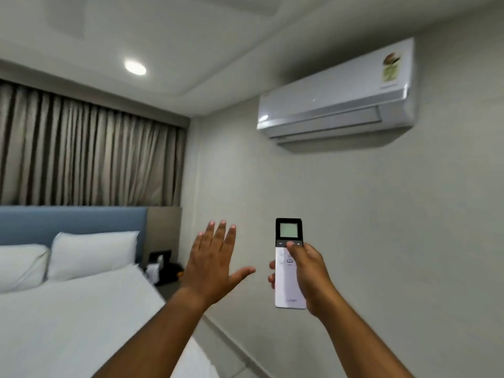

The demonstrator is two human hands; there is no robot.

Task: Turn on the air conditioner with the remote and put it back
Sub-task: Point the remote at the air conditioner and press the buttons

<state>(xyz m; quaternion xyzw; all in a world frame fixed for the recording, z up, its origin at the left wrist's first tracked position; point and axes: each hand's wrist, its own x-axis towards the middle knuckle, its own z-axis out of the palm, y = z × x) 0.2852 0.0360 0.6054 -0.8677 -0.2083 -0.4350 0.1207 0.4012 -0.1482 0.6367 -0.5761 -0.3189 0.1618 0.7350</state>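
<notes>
The right hand (306, 271) is gripping the white remote (289, 264) upright, thumb resting on a button under its screen, below the wall-mounted air conditioner (335, 96). The left hand (211, 264) is hovering beside it, spread flat and holding nothing.

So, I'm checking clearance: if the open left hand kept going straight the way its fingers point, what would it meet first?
Probably the plain grey wall below the ceiling; nothing else shows ahead of the left hand, though depth is unclear.
</notes>
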